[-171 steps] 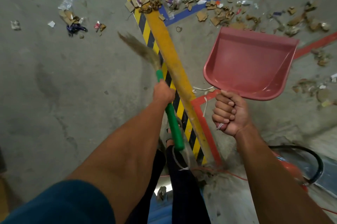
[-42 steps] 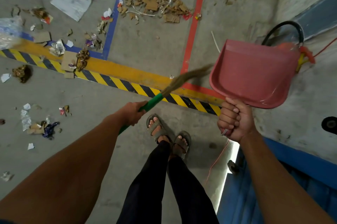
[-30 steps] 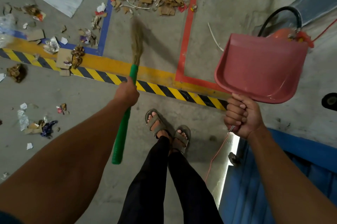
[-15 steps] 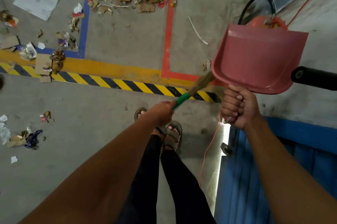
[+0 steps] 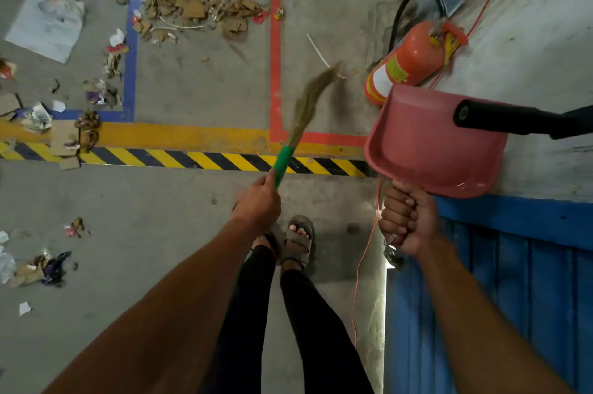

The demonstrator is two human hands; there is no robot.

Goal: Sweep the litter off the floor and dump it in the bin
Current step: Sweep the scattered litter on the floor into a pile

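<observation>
Head view, looking down at a concrete floor (image 5: 179,220). Left hand (image 5: 258,206) grips the green handle (image 5: 282,164) of a grass broom (image 5: 309,105), fingers curled round it; only the upper handle shows past the fist, the rest is hidden under the hand. The bristles fan up and to the right of the grip and are motion-blurred, with the tip near a white strip (image 5: 317,50) lying on the floor just right of the red floor line (image 5: 275,40). Right hand (image 5: 406,220) is closed in a fist round the handle of a pink dustpan (image 5: 433,149); the pan sits directly above the fist, open side facing the camera, tilted, held in the air with nothing visible inside. A small metal piece hangs below this fist. The main litter, a cardboard scrap pile (image 5: 199,8), lies between the blue floor line (image 5: 130,50) and the red one, well apart from both hands and up-left of the broom tip. More scraps sit on the yellow-black hazard stripe (image 5: 192,159) at left, and a small paper cluster (image 5: 41,268) lies at far left. A sheet of white paper (image 5: 48,21) lies at upper left. A red fire extinguisher (image 5: 407,63) leans against the wall just above the dustpan. A black bar (image 5: 513,119) crosses in front of the pan's upper right corner. Sandalled feet (image 5: 296,241) stand between the arms.
</observation>
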